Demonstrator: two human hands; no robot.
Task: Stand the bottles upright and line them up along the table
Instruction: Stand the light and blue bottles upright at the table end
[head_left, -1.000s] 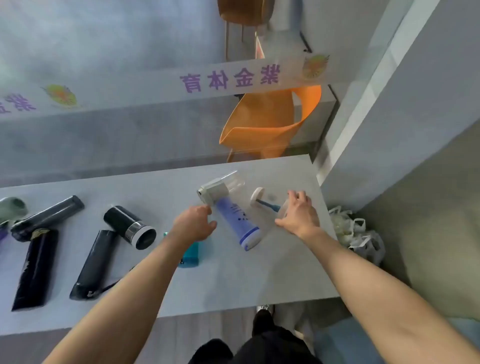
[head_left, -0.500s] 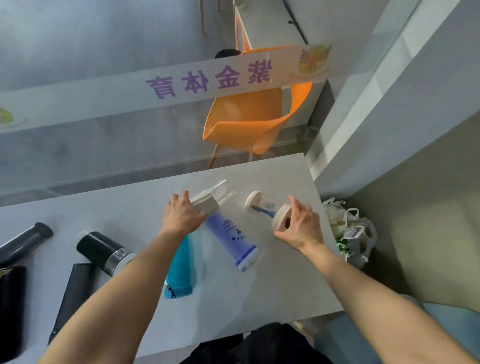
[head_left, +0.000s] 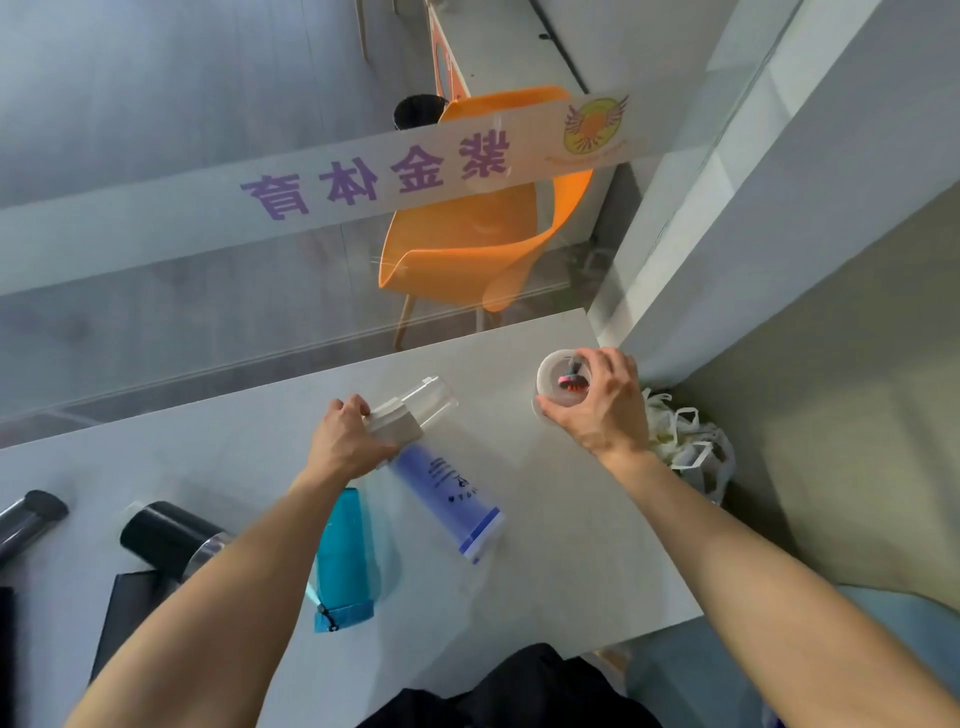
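While the blue bottle (head_left: 447, 486) is lying on the table (head_left: 571, 571) pointing toward 5 o'clock, I am seeing the left hand (head_left: 345, 441) closing its fingers round the grey cap end. At 2 o'clock, the right hand (head_left: 597, 402) is wrapping a small clear bottle (head_left: 558, 382) near the table's far corner. A teal bottle (head_left: 343, 561) is lying half hidden under the left forearm. Bare tabletop is lying open between the hands.

Clear white-capped bottle (head_left: 561, 382) stands upright near the table's far corner; blue-purple bottle (head_left: 444, 483), teal bottle (head_left: 345, 556) lie flat.
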